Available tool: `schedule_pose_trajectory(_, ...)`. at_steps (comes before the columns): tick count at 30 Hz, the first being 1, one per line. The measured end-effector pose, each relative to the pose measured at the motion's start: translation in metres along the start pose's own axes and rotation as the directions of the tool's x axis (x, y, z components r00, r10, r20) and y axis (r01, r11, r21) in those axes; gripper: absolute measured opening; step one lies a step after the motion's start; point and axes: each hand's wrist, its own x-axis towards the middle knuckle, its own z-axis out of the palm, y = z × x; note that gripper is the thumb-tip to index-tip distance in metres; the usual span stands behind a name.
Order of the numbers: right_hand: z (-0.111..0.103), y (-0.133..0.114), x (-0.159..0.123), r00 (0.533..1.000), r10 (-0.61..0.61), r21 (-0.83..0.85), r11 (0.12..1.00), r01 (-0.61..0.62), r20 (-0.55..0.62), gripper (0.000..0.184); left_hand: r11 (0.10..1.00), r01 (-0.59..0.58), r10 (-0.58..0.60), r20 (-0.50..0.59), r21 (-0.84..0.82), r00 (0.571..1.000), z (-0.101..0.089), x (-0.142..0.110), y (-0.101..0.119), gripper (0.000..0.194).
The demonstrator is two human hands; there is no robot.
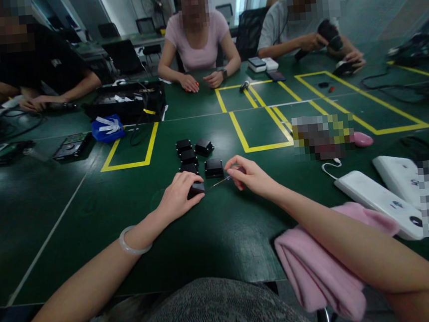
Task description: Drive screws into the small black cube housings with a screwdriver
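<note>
My left hand [178, 195] is closed around a small black box [196, 188] resting on the green table. From the right, my right hand [248, 175] grips a screwdriver [220, 183] with a thin metal shaft. Its tip meets or nearly meets the right side of the held box; the exact contact is too small to tell. Just beyond my left hand, more black boxes stand in a short column, the middle one [188, 156] among them. Another black box [214, 168] sits between my hands, and a turned one [204, 147] lies behind it.
Yellow tape [269, 147] marks rectangles on the green table [134, 273]. A pink cloth [317, 267] lies under my right forearm, beside white power banks [381, 201]. A blue bowl [107, 133] and a black crate [126, 101] stand at the left. Several people sit across the table.
</note>
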Motion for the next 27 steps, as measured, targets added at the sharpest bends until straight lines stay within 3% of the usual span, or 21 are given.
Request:
schedule_pose_trajectory(5,0.0,0.0013,0.0003,0.999,0.041,0.01,0.999,-0.042,0.027,0.022,1.0,-0.005,0.005,-0.003,0.009,1.0,-0.0002,0.0003,0.0006,0.029)
schedule_pose_trajectory(22,-0.0009,0.0031,0.0012,1.0,0.002,0.008,1.0,-0.002,-0.006,0.015,1.0,0.006,-0.007,-0.007,-0.023,1.0,-0.0015,0.0,0.0013,0.028)
schedule_pose_trajectory(27,-0.0004,0.0039,0.0011,0.999,0.049,0.031,0.998,-0.049,-0.005,0.02,1.0,0.001,-0.001,0.0,-0.009,1.0,-0.0015,0.0004,0.0011,0.028)
